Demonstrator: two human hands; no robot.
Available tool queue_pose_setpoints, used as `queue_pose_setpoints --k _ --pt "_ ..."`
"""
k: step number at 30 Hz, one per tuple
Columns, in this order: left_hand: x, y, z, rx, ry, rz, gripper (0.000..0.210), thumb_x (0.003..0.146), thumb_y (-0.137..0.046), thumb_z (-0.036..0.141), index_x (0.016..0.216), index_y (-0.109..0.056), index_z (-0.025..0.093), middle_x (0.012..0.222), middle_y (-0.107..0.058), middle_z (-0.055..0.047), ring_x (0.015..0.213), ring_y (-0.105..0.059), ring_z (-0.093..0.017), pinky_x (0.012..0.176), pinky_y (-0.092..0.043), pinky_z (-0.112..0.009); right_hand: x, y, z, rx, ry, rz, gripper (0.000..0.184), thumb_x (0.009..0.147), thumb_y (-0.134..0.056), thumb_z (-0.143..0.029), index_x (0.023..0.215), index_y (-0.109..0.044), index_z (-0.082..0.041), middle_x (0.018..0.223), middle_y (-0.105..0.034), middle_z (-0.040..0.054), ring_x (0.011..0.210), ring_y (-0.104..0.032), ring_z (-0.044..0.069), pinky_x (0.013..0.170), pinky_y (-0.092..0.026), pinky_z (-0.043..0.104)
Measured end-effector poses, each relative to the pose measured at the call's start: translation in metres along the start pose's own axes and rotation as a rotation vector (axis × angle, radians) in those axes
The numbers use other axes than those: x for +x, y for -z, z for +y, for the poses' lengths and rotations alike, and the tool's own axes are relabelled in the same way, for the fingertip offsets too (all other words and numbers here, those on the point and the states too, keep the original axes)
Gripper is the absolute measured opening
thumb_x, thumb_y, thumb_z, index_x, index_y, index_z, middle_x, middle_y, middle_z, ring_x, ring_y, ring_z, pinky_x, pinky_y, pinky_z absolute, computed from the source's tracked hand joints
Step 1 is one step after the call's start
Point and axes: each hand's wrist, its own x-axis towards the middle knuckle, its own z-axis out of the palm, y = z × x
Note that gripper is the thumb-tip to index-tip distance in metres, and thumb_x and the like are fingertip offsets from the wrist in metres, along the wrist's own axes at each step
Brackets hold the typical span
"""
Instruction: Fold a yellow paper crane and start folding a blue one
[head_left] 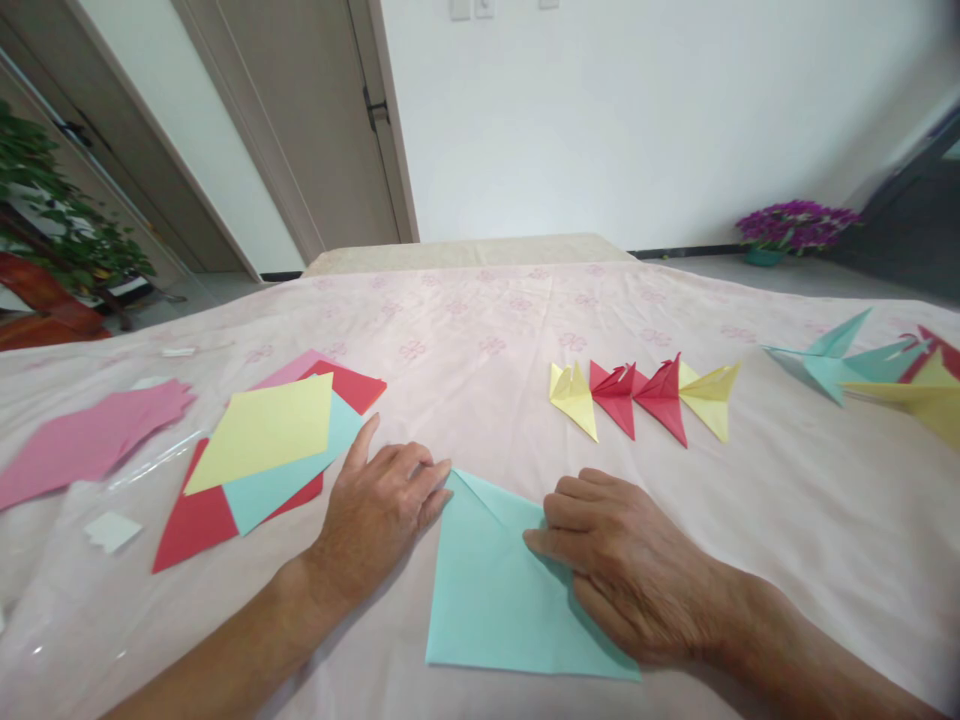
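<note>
A light blue sheet of origami paper (495, 590) lies in front of me with a slanting crease near its top edge. At its upper left corner, the thumb and index finger of my left hand (382, 495) are closed together on the paper, while the little finger sticks out. My right hand (622, 560) is curled over the right side of the sheet, one fingertip pressed onto the paper. That hand hides most of the right edge, so what lies beneath its fingers does not show.
Left of my hands lie a yellow sheet (270, 430) atop red and blue ones, pink sheets (97, 435) and a white scrap (112, 532). Folded yellow and red paper cranes (660, 395) stand in a row beyond my right hand. More folded cranes (832, 360) sit far right on the flowered tablecloth (465, 390).
</note>
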Motion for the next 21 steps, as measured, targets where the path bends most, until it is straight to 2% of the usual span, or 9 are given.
queue_pose_setpoints --k 2,4,6,8,9,16,21 --pt "0.0 0.0 0.0 -0.003 0.0 0.002 0.016 0.09 -0.06 0.024 0.105 -0.066 0.026 0.089 -0.067 0.001 0.08 -0.065 -0.018 0.113 -0.025 -0.062 0.003 0.001 0.0 0.004 -0.03 0.005 0.015 0.081 -0.043 -0.014 0.071 -0.053 -0.02 0.073 -0.055 0.003 0.065 -0.044 0.017 0.063 -0.03 0.034" --pt "0.0 0.0 0.001 -0.01 0.011 -0.007 0.016 0.09 -0.06 0.023 0.104 -0.067 0.025 0.089 -0.067 0.001 0.081 -0.065 -0.018 0.113 -0.024 -0.061 0.008 0.0 0.0 -0.011 -0.068 0.009 0.018 0.085 -0.041 -0.012 0.08 -0.057 -0.019 0.074 -0.058 0.003 0.064 -0.047 0.017 0.063 -0.031 0.033" --pt "0.0 0.001 0.002 -0.022 0.022 -0.02 0.016 0.09 -0.061 0.024 0.104 -0.067 0.025 0.09 -0.067 0.0 0.082 -0.065 -0.018 0.114 -0.024 -0.061 0.014 -0.003 0.0 -0.061 -0.103 0.005 0.025 0.088 -0.041 -0.011 0.105 -0.058 -0.017 0.075 -0.06 0.0022 0.064 -0.05 0.017 0.06 -0.03 0.032" --pt "0.0 0.002 0.002 -0.033 0.039 -0.028 0.016 0.09 -0.06 0.024 0.104 -0.068 0.025 0.091 -0.067 0.001 0.083 -0.065 -0.018 0.114 -0.023 -0.061 0.021 -0.008 -0.001 -0.14 -0.128 -0.008 0.041 0.088 -0.044 -0.01 0.129 -0.047 -0.018 0.075 -0.062 0.0008 0.061 -0.053 0.016 0.057 -0.027 0.032" --pt "0.0 0.002 0.002 -0.038 0.046 -0.03 0.016 0.09 -0.06 0.024 0.104 -0.068 0.025 0.091 -0.067 0.001 0.083 -0.065 -0.018 0.114 -0.022 -0.061 0.023 -0.011 -0.002 -0.177 -0.139 -0.02 0.047 0.088 -0.046 -0.01 0.134 -0.043 -0.019 0.075 -0.063 0.0002 0.06 -0.053 0.016 0.055 -0.025 0.031" --pt "-0.003 0.002 -0.003 -0.167 0.115 0.012 0.012 0.09 -0.06 0.023 0.098 -0.069 0.024 0.09 -0.069 0.001 0.081 -0.065 -0.016 0.116 -0.015 -0.061 0.03 -0.023 -0.004 -0.246 -0.21 -0.078 0.049 0.089 -0.046 -0.012 0.136 -0.041 -0.024 0.08 -0.066 -0.0002 0.063 -0.06 0.017 0.053 -0.019 0.032" --pt "-0.01 0.003 -0.004 -0.238 0.089 0.098 0.012 0.091 -0.059 0.022 0.096 -0.069 0.024 0.093 -0.071 0.001 0.084 -0.066 -0.015 0.117 -0.018 -0.056 0.029 -0.023 -0.003 -0.232 -0.214 -0.088 0.048 0.091 -0.043 -0.013 0.138 -0.038 -0.024 0.082 -0.066 0.0 0.066 -0.061 0.017 0.054 -0.019 0.032"
